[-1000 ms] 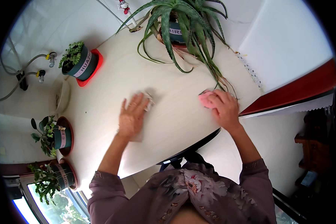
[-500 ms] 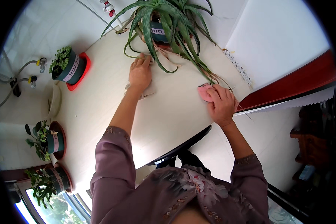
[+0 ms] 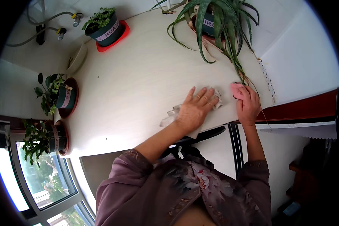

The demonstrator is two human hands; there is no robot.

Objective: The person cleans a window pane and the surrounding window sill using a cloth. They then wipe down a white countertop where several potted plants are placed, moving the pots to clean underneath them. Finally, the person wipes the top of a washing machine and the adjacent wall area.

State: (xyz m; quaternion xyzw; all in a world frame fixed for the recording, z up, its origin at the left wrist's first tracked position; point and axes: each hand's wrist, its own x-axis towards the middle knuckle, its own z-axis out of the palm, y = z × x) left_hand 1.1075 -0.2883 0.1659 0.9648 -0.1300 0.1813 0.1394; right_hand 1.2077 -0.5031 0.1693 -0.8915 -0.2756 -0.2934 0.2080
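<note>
My left hand (image 3: 195, 108) lies flat, fingers spread, on a thin whitish cloth (image 3: 170, 114) pressed to the pale tabletop (image 3: 139, 75) near its front edge. My right hand (image 3: 248, 104) rests just to the right, curled over a small pink object (image 3: 235, 89) at the table's right end. A large spiky-leaved plant in a pot (image 3: 211, 20) stands behind both hands, its long leaves drooping toward my right hand.
A small plant in a dark pot on a red saucer (image 3: 107, 32) stands at the back left. Two more potted plants (image 3: 62, 96) (image 3: 45, 139) line the left edge by the window. A white wall panel (image 3: 301, 64) borders the right.
My left hand has drawn back with the cloth from beside the big plant's pot to the front edge, next to my right hand. The right hand has stayed on the pink object.
</note>
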